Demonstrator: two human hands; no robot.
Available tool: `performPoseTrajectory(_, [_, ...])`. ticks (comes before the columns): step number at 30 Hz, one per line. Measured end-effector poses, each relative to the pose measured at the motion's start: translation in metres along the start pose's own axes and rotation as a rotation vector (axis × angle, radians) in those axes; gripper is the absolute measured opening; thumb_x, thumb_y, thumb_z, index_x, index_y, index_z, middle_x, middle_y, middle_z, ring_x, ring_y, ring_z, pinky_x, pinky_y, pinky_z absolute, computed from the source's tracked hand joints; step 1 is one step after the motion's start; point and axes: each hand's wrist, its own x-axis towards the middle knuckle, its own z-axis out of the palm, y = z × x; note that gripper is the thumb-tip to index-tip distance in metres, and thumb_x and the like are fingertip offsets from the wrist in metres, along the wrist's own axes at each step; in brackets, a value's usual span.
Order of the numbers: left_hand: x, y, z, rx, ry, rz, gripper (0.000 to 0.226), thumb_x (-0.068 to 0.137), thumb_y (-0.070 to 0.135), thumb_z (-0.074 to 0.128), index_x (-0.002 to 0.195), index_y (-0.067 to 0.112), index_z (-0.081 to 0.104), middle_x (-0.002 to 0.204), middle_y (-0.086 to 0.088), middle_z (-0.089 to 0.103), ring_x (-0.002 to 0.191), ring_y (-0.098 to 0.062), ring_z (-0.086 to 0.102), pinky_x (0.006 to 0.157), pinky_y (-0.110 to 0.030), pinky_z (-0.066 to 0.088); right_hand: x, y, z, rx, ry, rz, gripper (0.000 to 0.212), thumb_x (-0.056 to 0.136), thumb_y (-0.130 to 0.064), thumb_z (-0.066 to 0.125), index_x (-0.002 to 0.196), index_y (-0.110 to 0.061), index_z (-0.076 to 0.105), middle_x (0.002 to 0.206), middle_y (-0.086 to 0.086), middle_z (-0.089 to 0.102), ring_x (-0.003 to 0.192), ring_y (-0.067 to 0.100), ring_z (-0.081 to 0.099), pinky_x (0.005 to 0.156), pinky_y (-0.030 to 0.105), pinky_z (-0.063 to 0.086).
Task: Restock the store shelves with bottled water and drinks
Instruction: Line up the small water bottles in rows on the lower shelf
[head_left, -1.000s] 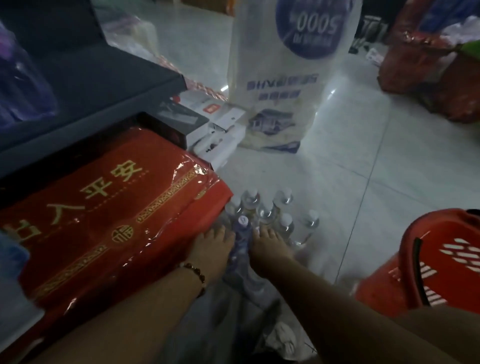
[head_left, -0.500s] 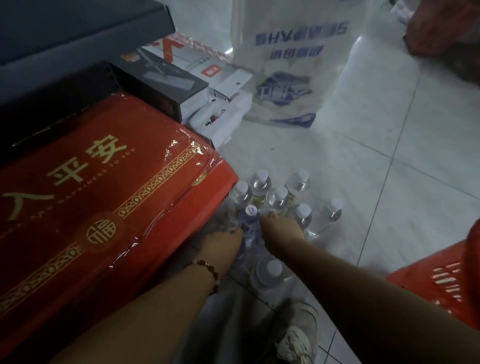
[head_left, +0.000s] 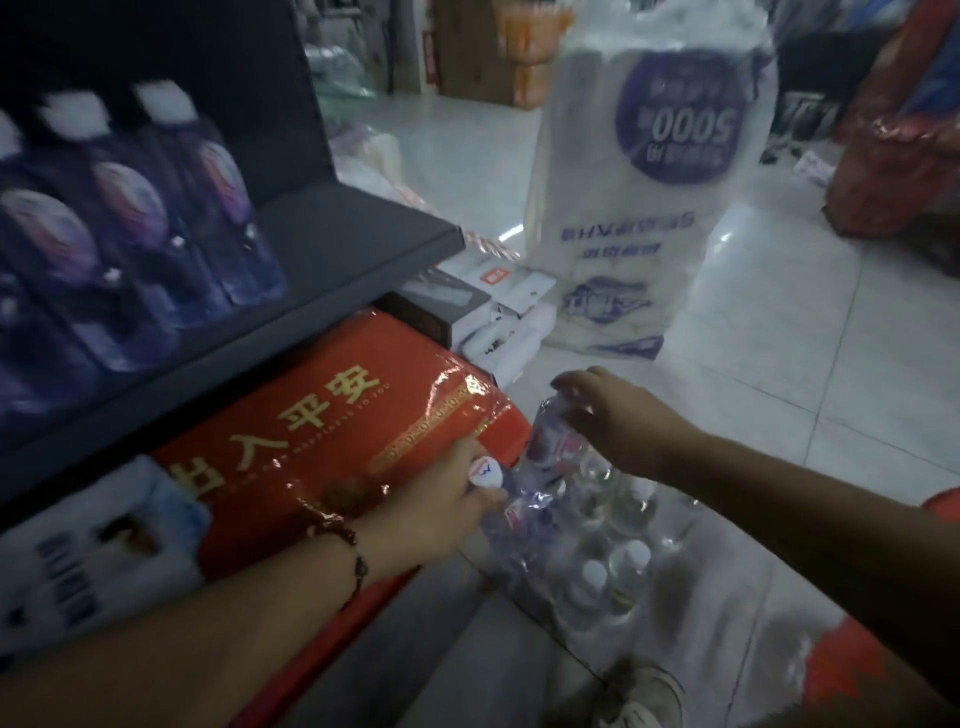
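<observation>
both hands now lift clear plastic bottles off the floor pack: left hand (head_left: 441, 506) grips a white-capped bottle (head_left: 498, 499) (blurred), right hand (head_left: 615, 421) clasps another's top (head_left: 550, 431).

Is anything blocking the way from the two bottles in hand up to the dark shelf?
Nothing visible blocks it. The left hand and right hand each grip a bottle by the neck above the water pack. The dark shelf has bare space beside the purple bottles.

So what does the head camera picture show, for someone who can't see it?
Two hands each lift a water bottle from a plastic-wrapped pack on the shop floor: the left hand grips one by its neck, the right hand holds another's top. Left of them lies a red gift box under a dark shelf of purple bottles.
</observation>
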Motion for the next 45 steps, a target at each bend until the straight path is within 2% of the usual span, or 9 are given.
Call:
performPoseTrajectory(6, [-0.051,0.064,-0.065,-0.551,0.430,-0.008,0.007,0.105,0.022,0.045,0.099,0.023,0.047,0.087,0.004,0.055,0.075,-0.007,0.052,0.064,-0.023,0.041,-0.037,-0.083,-0.057,0.394,0.280,-0.139,0.038,0.103,-0.029,0.051,0.141,-0.029,0.049,0.131,-0.005,0.057,0.115,0.009,0.056,0.093,0.030,0.049])
performPoseTrajectory(10, [-0.087,0.080,-0.097,-0.507,0.635,0.009,0.013,0.099,0.027,0.056,0.093,0.016,0.051,0.077,0.002,0.056,0.058,0.000,0.051,0.049,-0.011,0.040,-0.049,-0.134,-0.070,0.609,0.264,-0.266,0.028,0.103,-0.026,0.052,0.129,-0.034,0.051,0.124,-0.003,0.064,0.109,0.009,0.065,0.089,0.036,0.058])
performPoseTrajectory(14, [-0.125,0.074,-0.104,-0.223,0.485,0.123,0.032,0.079,0.038,0.081,0.102,0.029,0.060,0.084,0.013,0.069,0.072,0.015,0.060,0.067,-0.006,0.048,-0.065,-0.171,-0.065,0.703,0.271,-0.389,0.033,0.102,-0.030,0.053,0.134,-0.034,0.050,0.129,-0.002,0.062,0.117,0.015,0.063,0.093,0.046,0.057])
performPoseTrajectory(20, [-0.140,0.050,-0.113,-0.468,0.354,0.185,0.060,0.075,0.021,0.086,0.128,0.028,0.059,0.115,0.007,0.074,0.107,-0.012,0.070,0.092,-0.032,0.056,-0.069,-0.212,-0.049,0.615,0.227,-0.546,0.036,0.101,-0.028,0.056,0.133,-0.042,0.047,0.116,-0.018,0.066,0.111,0.002,0.064,0.095,0.040,0.055])
performPoseTrajectory(28, [-0.123,0.040,-0.117,-0.683,0.473,0.046,0.033,0.084,0.013,0.076,0.115,0.019,0.066,0.099,0.003,0.078,0.093,-0.011,0.074,0.074,-0.020,0.056,-0.033,-0.225,-0.026,1.016,0.213,-0.299,0.034,0.088,-0.030,0.074,0.119,-0.026,0.061,0.110,-0.007,0.071,0.103,0.007,0.069,0.080,0.024,0.058])
performPoseTrajectory(33, [-0.100,0.033,-0.120,-0.771,0.545,-0.033,0.028,0.084,0.022,0.076,0.111,0.019,0.070,0.099,-0.002,0.078,0.094,-0.020,0.074,0.092,-0.043,0.056,-0.016,-0.210,-0.021,1.032,0.038,-0.316,0.052,0.095,-0.036,0.061,0.145,-0.031,0.050,0.129,-0.017,0.062,0.111,-0.008,0.061,0.081,0.009,0.052])
performPoseTrajectory(35, [-0.093,0.031,-0.123,-0.774,0.545,-0.042,0.032,0.081,0.026,0.077,0.111,0.019,0.070,0.099,-0.002,0.078,0.095,-0.020,0.074,0.093,-0.045,0.056,-0.010,-0.199,-0.021,1.008,-0.098,-0.298,0.067,0.088,-0.042,0.067,0.150,-0.035,0.041,0.133,-0.016,0.060,0.116,-0.002,0.061,0.090,0.016,0.054])
performPoseTrajectory(40, [-0.082,0.027,-0.130,-0.786,0.550,-0.101,0.039,0.075,0.042,0.079,0.107,0.019,0.072,0.096,-0.005,0.078,0.095,-0.030,0.073,0.094,-0.052,0.055,0.008,-0.182,-0.009,0.859,-0.310,-0.152,0.032,0.084,-0.026,0.078,0.114,-0.016,0.068,0.106,0.009,0.075,0.098,0.031,0.073,0.090,0.053,0.058])
performPoseTrajectory(45, [-0.073,0.015,-0.152,-0.934,0.715,-0.120,0.021,0.086,0.035,0.071,0.102,0.021,0.070,0.086,-0.005,0.076,0.071,-0.022,0.074,0.066,-0.033,0.057,0.013,-0.189,0.002,1.183,-0.450,0.083,0.024,0.098,-0.028,0.059,0.097,-0.006,0.066,0.091,0.013,0.070,0.080,0.020,0.070,0.070,0.026,0.058])
